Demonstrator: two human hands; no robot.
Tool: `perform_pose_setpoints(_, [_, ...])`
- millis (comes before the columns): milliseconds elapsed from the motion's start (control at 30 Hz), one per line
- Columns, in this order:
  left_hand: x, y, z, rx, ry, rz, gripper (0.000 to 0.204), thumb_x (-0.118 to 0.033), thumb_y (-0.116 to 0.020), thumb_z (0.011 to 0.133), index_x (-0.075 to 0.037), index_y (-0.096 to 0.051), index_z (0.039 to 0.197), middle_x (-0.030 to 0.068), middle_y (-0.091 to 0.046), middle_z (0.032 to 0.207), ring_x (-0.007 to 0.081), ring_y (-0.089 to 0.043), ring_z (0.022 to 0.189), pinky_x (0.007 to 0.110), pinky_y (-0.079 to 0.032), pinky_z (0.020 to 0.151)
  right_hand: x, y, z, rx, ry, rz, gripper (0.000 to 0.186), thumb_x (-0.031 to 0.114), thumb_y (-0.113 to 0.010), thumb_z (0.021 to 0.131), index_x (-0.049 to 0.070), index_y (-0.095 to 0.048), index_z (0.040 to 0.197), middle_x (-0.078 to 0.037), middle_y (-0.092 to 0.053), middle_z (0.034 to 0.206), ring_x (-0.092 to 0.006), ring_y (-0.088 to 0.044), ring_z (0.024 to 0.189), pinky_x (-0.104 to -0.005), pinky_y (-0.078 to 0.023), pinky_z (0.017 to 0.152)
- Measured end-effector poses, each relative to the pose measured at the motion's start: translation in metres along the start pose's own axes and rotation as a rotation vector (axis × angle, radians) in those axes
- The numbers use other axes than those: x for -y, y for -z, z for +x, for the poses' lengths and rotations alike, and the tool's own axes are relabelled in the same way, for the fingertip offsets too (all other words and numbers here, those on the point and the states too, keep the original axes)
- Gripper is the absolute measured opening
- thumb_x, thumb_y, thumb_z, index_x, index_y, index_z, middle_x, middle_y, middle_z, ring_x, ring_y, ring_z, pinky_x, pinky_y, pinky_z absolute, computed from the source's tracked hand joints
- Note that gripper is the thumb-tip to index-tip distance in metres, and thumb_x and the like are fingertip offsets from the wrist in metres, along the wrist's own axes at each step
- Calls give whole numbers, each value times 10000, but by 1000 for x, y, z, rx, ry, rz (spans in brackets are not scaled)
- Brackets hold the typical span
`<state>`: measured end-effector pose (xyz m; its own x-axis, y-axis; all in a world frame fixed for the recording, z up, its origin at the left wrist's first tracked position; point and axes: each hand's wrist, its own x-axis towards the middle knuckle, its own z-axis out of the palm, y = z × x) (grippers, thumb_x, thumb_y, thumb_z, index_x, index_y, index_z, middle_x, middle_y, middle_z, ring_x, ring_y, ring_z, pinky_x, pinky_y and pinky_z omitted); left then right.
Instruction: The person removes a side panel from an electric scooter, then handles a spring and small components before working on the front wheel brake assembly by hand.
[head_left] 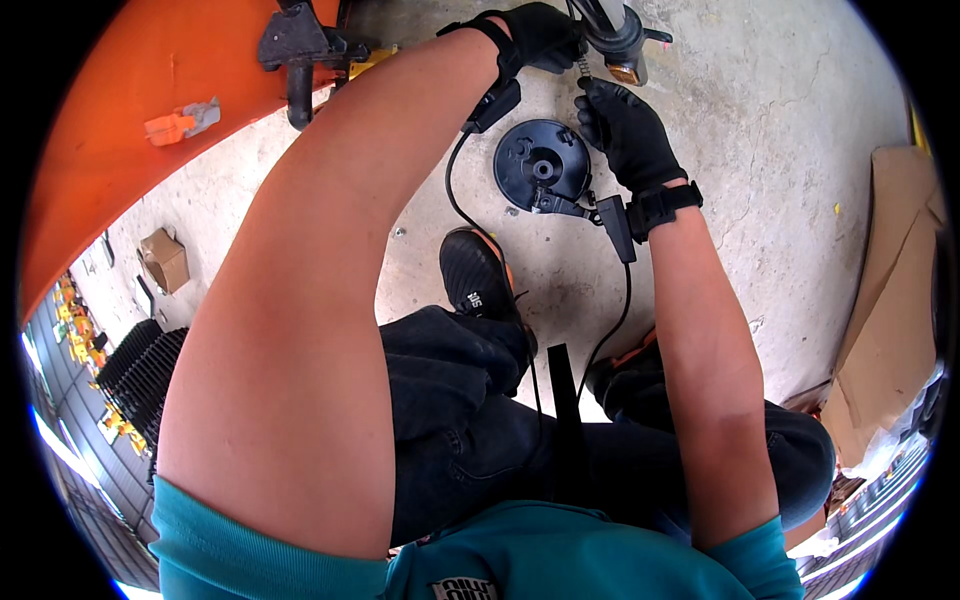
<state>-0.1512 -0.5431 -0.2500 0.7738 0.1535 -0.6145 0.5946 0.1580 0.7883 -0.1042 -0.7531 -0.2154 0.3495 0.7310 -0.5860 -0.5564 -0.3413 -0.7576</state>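
Observation:
Both of my hands wear black gloves and meet near the top of the view. A thin metal coil spring (584,66) runs between their fingertips. My left hand (543,38) is closed at its upper end, with the fingertips partly hidden. At the lower end, my right hand (628,130) pinches it with fingers bent. Right beside them stands a vehicle's fork leg (613,30) with an amber reflector (628,74). Below the hands, a round black brake drum plate (520,178) with a lever arm lies on the floor, touched by neither hand.
An orange body panel (100,130) and a black bracket (300,50) stand at the upper left. Flattened cardboard (875,310) leans at the right. A small cardboard box (163,260) sits at the left. Black cables (625,310) hang from wrist-mounted devices. My shoe (478,275) is near the plate.

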Motion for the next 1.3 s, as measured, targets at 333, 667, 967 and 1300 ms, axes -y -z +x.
perform_pose_setpoints(333, [-33, -13, -32, 270, -115, -181, 214, -204, -542, 917, -97, -622, 1083, -12, -610, 785, 68, -504, 602, 189, -383, 503, -7, 4, 10, 52, -59, 211, 306, 203, -523, 950, 14, -566, 1186, -74, -639, 964, -142, -594, 802, -258, -499, 727])
perform_pose_setpoints(667, [-52, -32, -46, -27, 86, -173, 201, -228, -632, 871, -95, -622, 1021, 33, -637, 871, 134, -569, 678, 275, -498, 579, -17, 50, -25, 112, -211, 134, 294, 220, -471, 965, 1, -610, 1103, -102, -665, 985, -183, -645, 855, -288, -536, 786])
perform_pose_setpoints(967, [-41, -26, -39, 33, 62, -359, 141, -204, -624, 872, -69, -648, 904, 48, -643, 800, 136, -588, 678, 278, -523, 599, -22, 35, -41, 59, -124, 104, 201, 160, -585, 906, 12, -642, 1029, -56, -666, 911, -102, -617, 783, -234, -515, 700])
perform_pose_setpoints(1300, [-79, -48, -60, 132, 77, -185, 388, -194, -614, 871, -39, -564, 1224, 17, -667, 950, 64, -540, 678, 199, -440, 549, -28, 23, -35, -59, -118, 68, 132, 161, -609, 884, 37, -643, 914, -26, -647, 751, -87, -555, 572, -222, -458, 540])
